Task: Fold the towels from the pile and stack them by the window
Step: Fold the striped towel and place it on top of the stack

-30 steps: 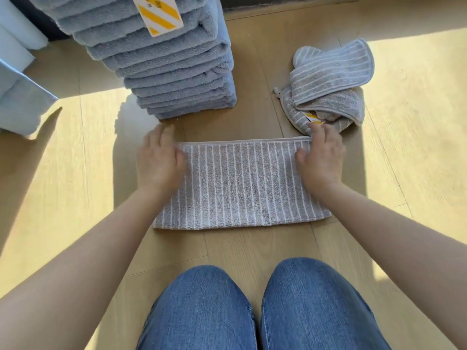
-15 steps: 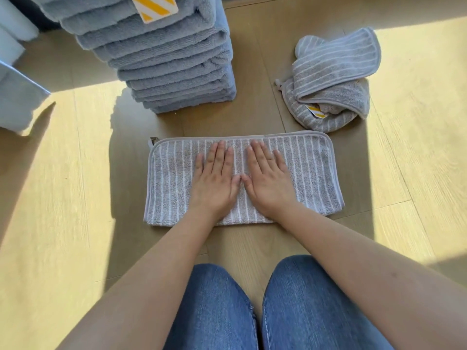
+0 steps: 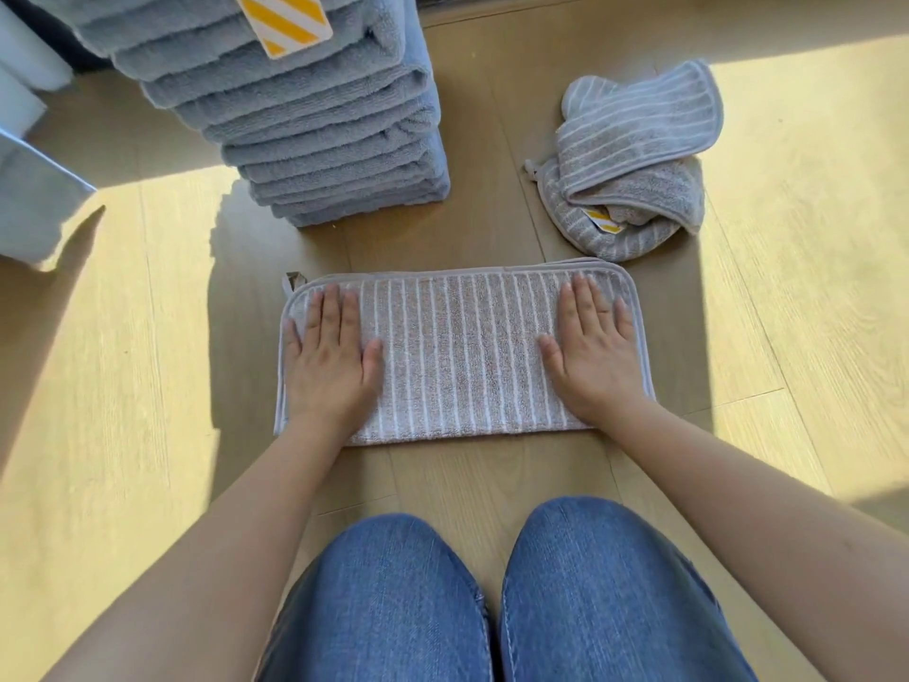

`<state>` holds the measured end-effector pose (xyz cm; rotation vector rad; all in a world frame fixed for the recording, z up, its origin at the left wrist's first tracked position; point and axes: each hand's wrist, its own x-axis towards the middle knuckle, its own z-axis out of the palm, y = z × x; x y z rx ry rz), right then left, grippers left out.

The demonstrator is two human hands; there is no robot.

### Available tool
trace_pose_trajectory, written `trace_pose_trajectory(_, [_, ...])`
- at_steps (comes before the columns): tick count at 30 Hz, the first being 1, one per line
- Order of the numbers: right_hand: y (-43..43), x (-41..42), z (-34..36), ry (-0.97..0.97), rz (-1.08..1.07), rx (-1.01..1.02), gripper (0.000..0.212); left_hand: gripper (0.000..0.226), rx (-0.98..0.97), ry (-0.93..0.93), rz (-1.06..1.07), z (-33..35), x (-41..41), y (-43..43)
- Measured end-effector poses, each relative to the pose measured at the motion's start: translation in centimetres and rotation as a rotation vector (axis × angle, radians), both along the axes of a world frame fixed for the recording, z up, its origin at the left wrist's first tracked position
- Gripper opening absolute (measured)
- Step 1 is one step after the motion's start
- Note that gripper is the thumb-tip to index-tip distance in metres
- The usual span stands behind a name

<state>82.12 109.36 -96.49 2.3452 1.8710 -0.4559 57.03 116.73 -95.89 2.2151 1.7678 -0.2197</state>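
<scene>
A grey towel with white stripes (image 3: pixel 462 351) lies folded into a long rectangle on the wooden floor in front of my knees. My left hand (image 3: pixel 329 356) presses flat on its left end, fingers spread. My right hand (image 3: pixel 592 356) presses flat on its right end the same way. Neither hand grips anything. Behind the towel on the left rises a tall stack of folded blue-grey towels (image 3: pixel 315 125) with a yellow-striped tag (image 3: pixel 285 22) on top. At the back right lies a crumpled pile of striped grey towels (image 3: pixel 634 160).
My knees in blue jeans (image 3: pixel 492 598) are at the bottom centre. A pale blue fabric object (image 3: pixel 34 209) sits at the left edge. Sunlit floor (image 3: pixel 806 287) stretches right and left of the towel.
My hands slid apart from the towel's middle out to its two ends, flat on it all the while. A second ago they were at the ends near its far edge.
</scene>
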Motion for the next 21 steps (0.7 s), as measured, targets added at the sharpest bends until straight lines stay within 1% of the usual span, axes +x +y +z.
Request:
trace_pose_trajectory(2, [-0.5,1.0,0.1,-0.003,-0.055,0.0,0.088,0.059,-0.017,0.024,0.047,0.2,-0.5,0.2])
trace_pose_trajectory(4, [-0.9,1.8,0.3,0.029,-0.144,0.004,0.085,0.058,-0.05,0.037,0.1,0.6,-0.5,0.3])
trace_pose_trajectory(6, [-0.9,2.3,0.9,0.098,-0.263,0.012,0.073,0.058,-0.068,0.002,0.152,1.4,0.7,0.2])
trace_pose_trajectory(7, [-0.7,2.7,1.2,0.13,-0.309,0.027,0.066,0.059,-0.066,-0.012,0.137,1.8,1.6,0.0])
trace_pose_trajectory(9, [0.3,3.3,1.9,0.187,-0.376,0.093,0.057,0.06,-0.044,-0.007,-0.029,2.8,4.3,-0.7])
trace_pose_trajectory(11, [1.8,4.1,2.5,0.292,-0.475,0.155,0.046,0.062,-0.065,-0.063,-0.287,3.6,7.7,-1.7])
trace_pose_trajectory(13, [3.2,4.7,3.2,0.459,-0.626,0.132,0.041,0.06,-0.136,-0.126,-0.554,4.4,11.4,-2.8])
trace_pose_trajectory(15, [3.9,5.3,3.6,0.621,-0.75,0.066,0.039,0.055,-0.137,-0.128,-0.802,4.8,14.7,-4.0])
trace_pose_trajectory(18, [4.3,5.9,4.2,0.797,-0.822,-0.027,0.03,0.045,-0.051,-0.062,-1.036,4.4,18.3,-5.5])
trace_pose_trajectory(21, [4.4,6.1,4.6,0.88,-0.827,-0.083,0.028,0.045,-0.001,0.102,-1.18,4.0,19.8,-6.0])
